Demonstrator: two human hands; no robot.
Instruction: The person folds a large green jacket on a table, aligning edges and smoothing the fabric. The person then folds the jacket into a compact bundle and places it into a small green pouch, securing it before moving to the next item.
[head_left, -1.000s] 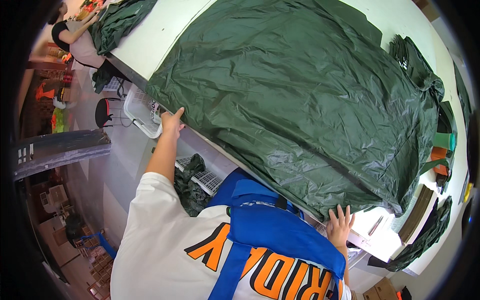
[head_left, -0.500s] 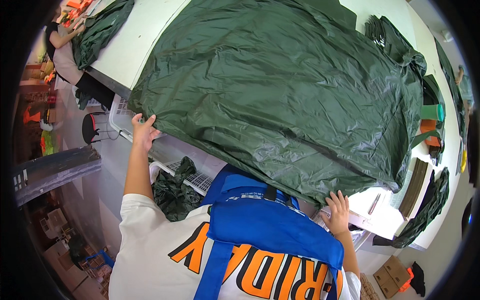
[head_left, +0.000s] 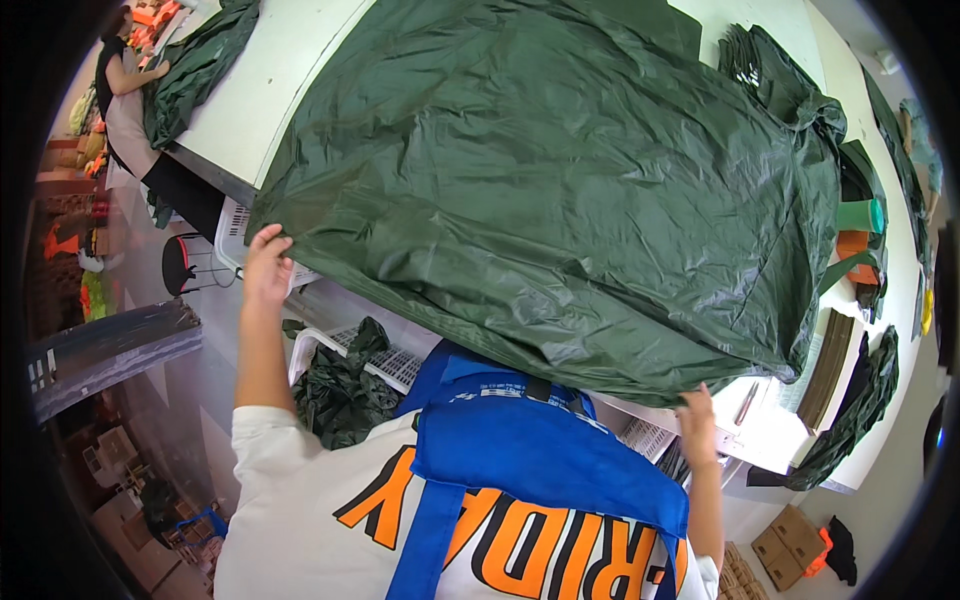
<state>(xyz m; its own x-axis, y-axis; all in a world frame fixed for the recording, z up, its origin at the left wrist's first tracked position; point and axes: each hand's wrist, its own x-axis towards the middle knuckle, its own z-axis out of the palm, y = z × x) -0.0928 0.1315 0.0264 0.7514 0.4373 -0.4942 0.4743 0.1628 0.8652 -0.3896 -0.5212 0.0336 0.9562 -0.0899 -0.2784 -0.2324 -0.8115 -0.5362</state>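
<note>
A large, creased dark green waterproof sheet [head_left: 560,200] lies spread over the white table, its front edge running slantwise toward me. At its near left corner, my left hand [head_left: 267,268] has its fingers curled over the edge, pinching it. My right hand [head_left: 697,425] holds the front edge near the right end, with the fingertips partly hidden by the fabric and slightly blurred. Between the hands the edge hangs a little over the table front.
White plastic baskets sit below the table edge, one with crumpled dark green fabric [head_left: 345,395]. To the right are a stack of brown boards [head_left: 828,370], a pen [head_left: 746,403], a green roll [head_left: 862,216] and folded green pieces [head_left: 770,65]. A person [head_left: 125,90] stands far left, handling green fabric.
My left hand has gone from spread fingers to closing on the left corner. My right hand has shifted right and from lying flat to gripping the front edge, which has lifted slightly.
</note>
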